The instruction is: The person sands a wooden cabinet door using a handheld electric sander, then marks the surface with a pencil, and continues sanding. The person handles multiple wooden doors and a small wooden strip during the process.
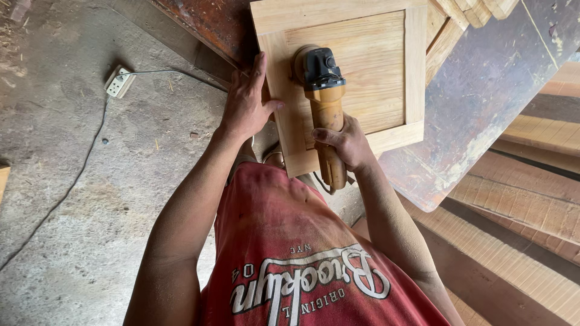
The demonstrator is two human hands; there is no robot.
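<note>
I see the work as mid-sanding. My right hand [347, 142] is wrapped tight around the orange body of the angle grinder [323, 102], fingers curled closed on the handle. The tool's dark head and disc sit on the recessed centre of the wooden panel door [374, 54], toward its left side. My left hand [244, 102] lies flat with its fingers spread along the door's left edge, thumb out onto the frame and grasping nothing; it looks to be pinning the piece.

The door rests on a worn, paint-stained surface [477, 102], its near corner jutting past the surface's edge toward my red shirt [290, 253]. More pale wooden pieces [471, 9] lie stacked at the far side, and planks [531, 199] are piled to the right. On the concrete floor [78, 181] a white power strip [119, 81] lies with a thin cable running off.

I judge the next pass calls for even, light pressure across the field. The disc must stay clear of the raised frame and of my left thumb, which is close by.
</note>
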